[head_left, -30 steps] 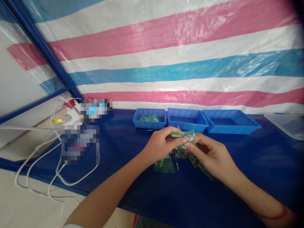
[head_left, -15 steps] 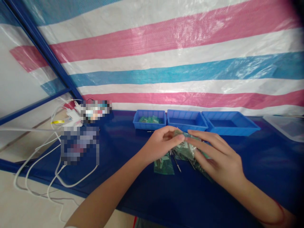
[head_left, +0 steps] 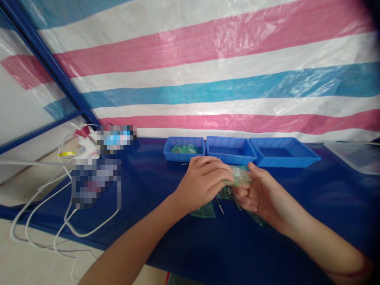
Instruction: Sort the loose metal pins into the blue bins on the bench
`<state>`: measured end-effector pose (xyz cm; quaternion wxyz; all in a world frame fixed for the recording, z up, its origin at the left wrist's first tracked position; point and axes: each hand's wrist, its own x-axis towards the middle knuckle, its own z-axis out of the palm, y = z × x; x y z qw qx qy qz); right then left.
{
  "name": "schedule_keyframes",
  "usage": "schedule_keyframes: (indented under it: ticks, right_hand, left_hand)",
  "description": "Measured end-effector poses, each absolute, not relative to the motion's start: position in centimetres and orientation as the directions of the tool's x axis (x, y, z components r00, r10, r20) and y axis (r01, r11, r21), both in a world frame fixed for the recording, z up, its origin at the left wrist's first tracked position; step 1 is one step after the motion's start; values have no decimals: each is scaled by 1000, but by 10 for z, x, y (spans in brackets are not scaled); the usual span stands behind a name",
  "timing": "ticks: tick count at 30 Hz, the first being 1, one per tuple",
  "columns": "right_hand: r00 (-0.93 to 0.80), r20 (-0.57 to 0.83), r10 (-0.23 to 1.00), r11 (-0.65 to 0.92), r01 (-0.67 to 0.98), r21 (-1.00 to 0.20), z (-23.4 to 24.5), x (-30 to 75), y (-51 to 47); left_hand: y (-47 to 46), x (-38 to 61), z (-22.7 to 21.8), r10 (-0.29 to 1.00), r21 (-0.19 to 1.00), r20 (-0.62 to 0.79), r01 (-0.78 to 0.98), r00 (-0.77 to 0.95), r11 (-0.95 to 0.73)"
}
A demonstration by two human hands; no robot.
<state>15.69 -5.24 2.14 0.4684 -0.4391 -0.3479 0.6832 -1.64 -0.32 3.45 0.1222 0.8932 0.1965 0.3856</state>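
My left hand (head_left: 204, 183) and my right hand (head_left: 257, 194) meet over the middle of a blue table (head_left: 154, 186). Both are closed on one small clear green plastic bag (head_left: 241, 177) held between them, just above the table. Under the hands lies a heap of more small green bags (head_left: 204, 210) with thin metal pins (head_left: 219, 206) loose beside them. Part of the heap is hidden by my hands.
Three blue trays stand in a row at the back: the left tray (head_left: 184, 147) holds green bags, the middle tray (head_left: 229, 149) and right tray (head_left: 283, 151) look empty. White cables (head_left: 68, 221) and blurred items lie at the left. A clear container (head_left: 353, 156) sits far right. A striped tarp hangs behind.
My right hand was flat with fingers stretched over the heap half a second ago; now it has curled shut on the bag together with my left hand.
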Motion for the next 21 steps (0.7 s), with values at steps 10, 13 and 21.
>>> schedule_keyframes:
  ticks: [10, 13, 21]
  right_hand:
    - [16, 57, 998, 58, -20, -998, 12, 166, -51]
    - [-59, 135, 989, 143, 162, -976, 12, 167, -51]
    - [-9, 101, 995, 101, 167, -981, 19, 174, -45]
  left_hand:
    - [-2, -8, 30, 817, 848, 267, 279, 511, -451]
    - [2, -5, 26, 823, 889, 219, 242, 524, -390]
    - [82, -61, 45, 908, 808, 405, 422, 111, -412]
